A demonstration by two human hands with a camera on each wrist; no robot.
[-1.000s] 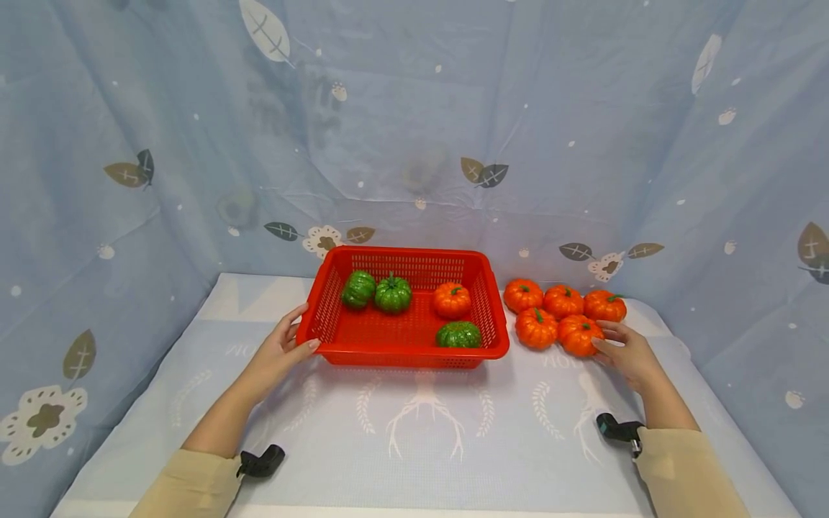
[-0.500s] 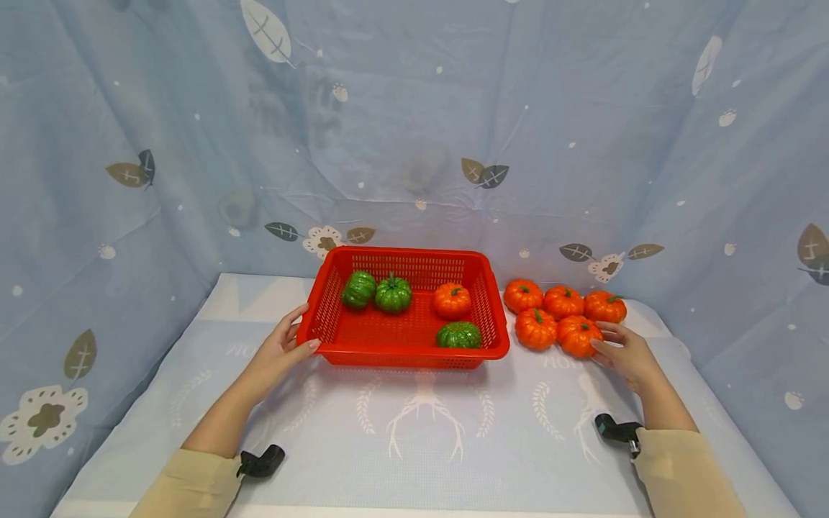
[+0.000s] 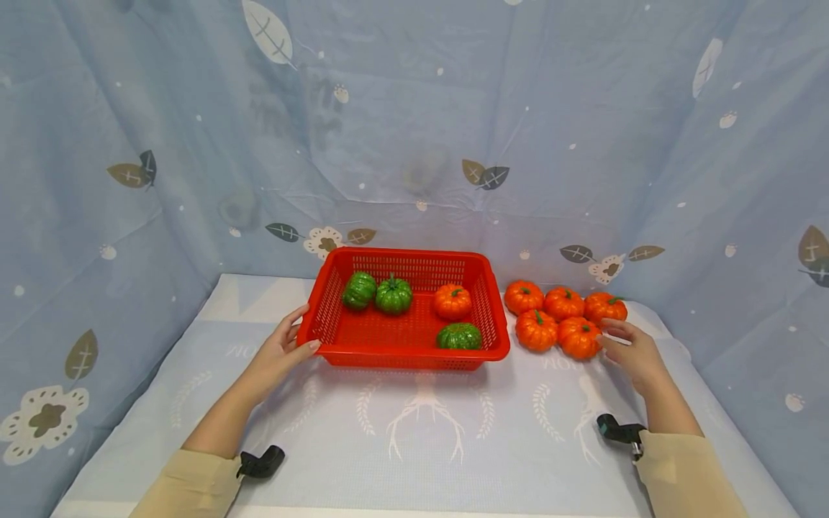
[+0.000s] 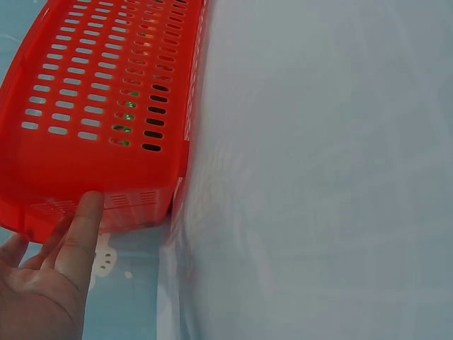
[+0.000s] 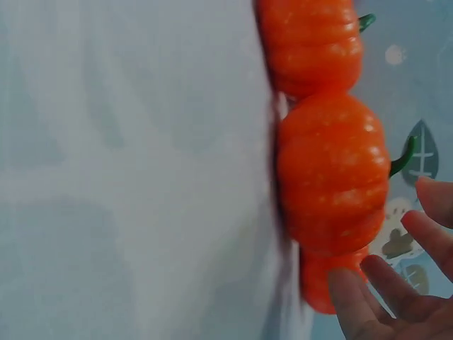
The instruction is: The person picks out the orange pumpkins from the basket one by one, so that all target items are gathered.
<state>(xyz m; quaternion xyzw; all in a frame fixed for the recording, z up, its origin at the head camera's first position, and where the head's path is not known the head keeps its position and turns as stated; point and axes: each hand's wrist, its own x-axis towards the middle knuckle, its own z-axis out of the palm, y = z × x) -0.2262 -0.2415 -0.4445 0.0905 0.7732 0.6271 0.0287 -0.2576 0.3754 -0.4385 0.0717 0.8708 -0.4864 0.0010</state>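
Observation:
A red plastic basket [image 3: 388, 351] stands in mid-table. My left hand [image 3: 278, 356] rests against its left end, thumb at the front corner and fingers along the side. In the left wrist view the fingers [image 4: 83, 237] lie fairly straight against the basket's end wall. Inside are three green pumpkins, two at the left [image 3: 359, 291] [image 3: 393, 295] and one at the front right [image 3: 459, 336], plus an orange pumpkin [image 3: 452, 301]. To the right, my right hand [image 3: 637, 356] hovers with spread fingers beside the nearest orange pumpkin [image 3: 578, 338] and holds nothing.
Several more orange pumpkins [image 3: 536, 330] sit in two close rows right of the basket, by the back edge. A pale patterned cloth [image 3: 427, 460] covers the table. Blue patterned curtains [image 3: 388, 108] hang behind and at both sides.
The right hand has drawn back slightly to the right, its fingertips a little off the front orange pumpkin. The left hand, basket and pumpkins stay put.

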